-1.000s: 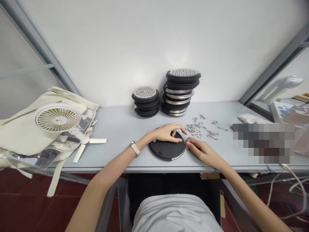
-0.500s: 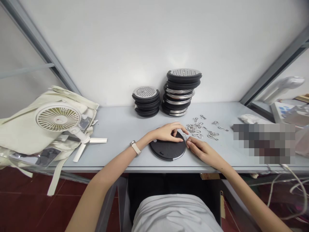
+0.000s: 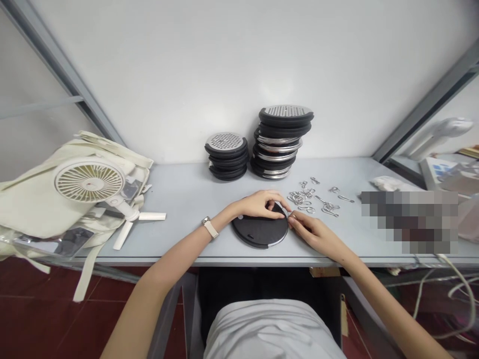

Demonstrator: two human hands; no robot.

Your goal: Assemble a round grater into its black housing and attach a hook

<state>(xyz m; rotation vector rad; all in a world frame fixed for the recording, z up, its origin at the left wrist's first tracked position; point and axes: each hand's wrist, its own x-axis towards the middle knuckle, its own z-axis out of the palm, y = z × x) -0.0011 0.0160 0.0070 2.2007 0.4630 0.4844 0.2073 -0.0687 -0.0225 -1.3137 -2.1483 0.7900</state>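
Observation:
A round black disc (image 3: pixel 258 233) with a partly silver rim lies flat on the table before me. My left hand (image 3: pixel 262 204) lies over its far right part, fingers bent, with the thumb and index finger gripping at the right edge. My right hand (image 3: pixel 305 229) is closed in a pinch just outside that edge, its fingertips almost meeting the left ones. A small metal clip, mostly hidden by the fingers, is in the right hand's pinch. Beyond the right hand lie several loose silver clips and rings (image 3: pixel 299 197).
Two stacks stand against the wall: a lower stack of black discs (image 3: pixel 226 162) and a taller black-and-silver stack (image 3: pixel 279 149), both topped with perforated plates. A white fan (image 3: pixel 92 183) rests on a cream bag (image 3: pixel 30 199) at left. White cloth (image 3: pixel 387 183) lies at right.
My left index finger has come down slightly toward the right fingertips. The thin wire loop that showed between the hands is now mostly covered. The disc and stacks stay put.

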